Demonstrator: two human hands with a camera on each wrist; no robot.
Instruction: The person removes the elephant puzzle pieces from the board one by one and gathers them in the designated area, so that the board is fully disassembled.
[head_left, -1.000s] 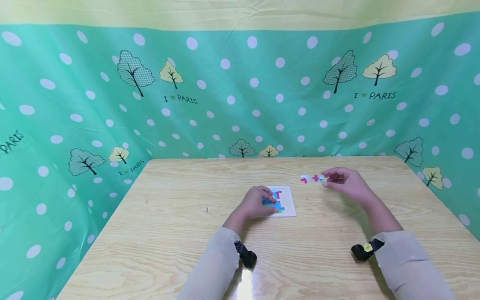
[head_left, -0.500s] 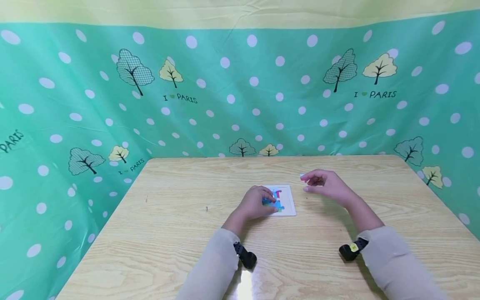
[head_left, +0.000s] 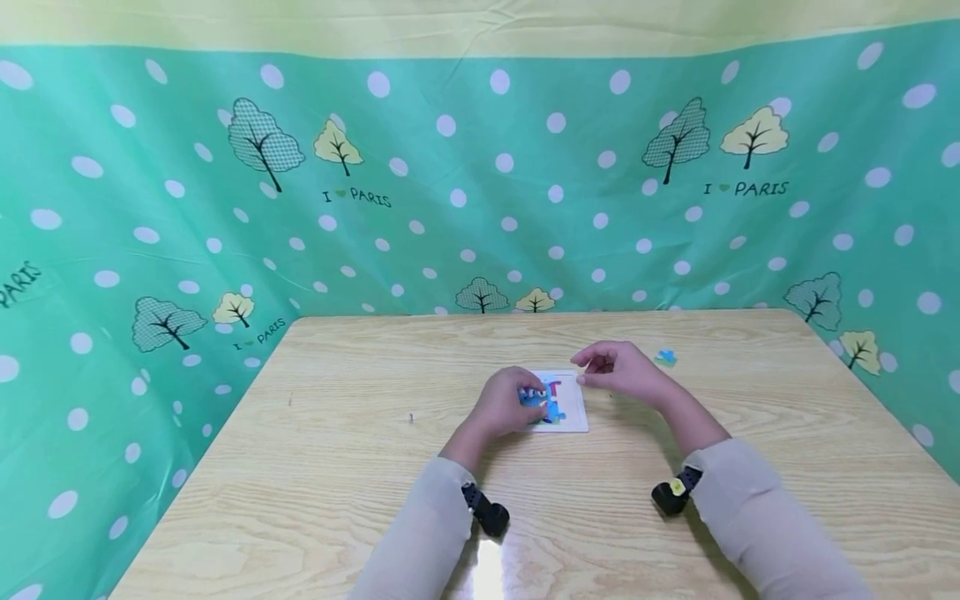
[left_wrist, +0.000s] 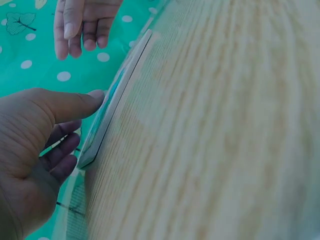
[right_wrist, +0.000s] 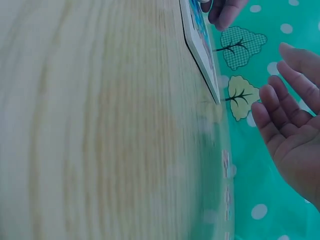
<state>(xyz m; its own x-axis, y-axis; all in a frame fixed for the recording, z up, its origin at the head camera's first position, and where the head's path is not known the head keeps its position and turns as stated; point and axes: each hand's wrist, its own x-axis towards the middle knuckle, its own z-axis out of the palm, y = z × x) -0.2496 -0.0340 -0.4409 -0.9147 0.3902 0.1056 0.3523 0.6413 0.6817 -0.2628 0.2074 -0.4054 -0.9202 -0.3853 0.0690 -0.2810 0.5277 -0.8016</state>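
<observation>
A small white-framed jigsaw puzzle board (head_left: 576, 412) with a partly filled blue picture lies flat on the table. My left hand (head_left: 501, 407) holds it at its left side in the head view, thumb and fingers curled over the picture. In the left wrist view the thumb (left_wrist: 80, 105) is at the board's edge. My right hand (head_left: 618, 371) hovers by the board's upper right corner, fingers loosely bent. The right wrist view shows nothing between its fingers. A blue and green puzzle piece (head_left: 665, 357) lies beyond it; whatever lies directly behind this hand is hidden in the head view.
Several loose puzzle pieces (right_wrist: 226, 164) lie in a row along the table in the right wrist view. A tiny dark mark (head_left: 410, 418) is left of the board. A green dotted curtain (head_left: 420, 183) hangs behind the wooden table (head_left: 337, 500).
My right hand has moved left from the loose pieces to the board's corner, uncovering the blue and green piece. The left hand has stayed on the board, its fingers shifting slightly.
</observation>
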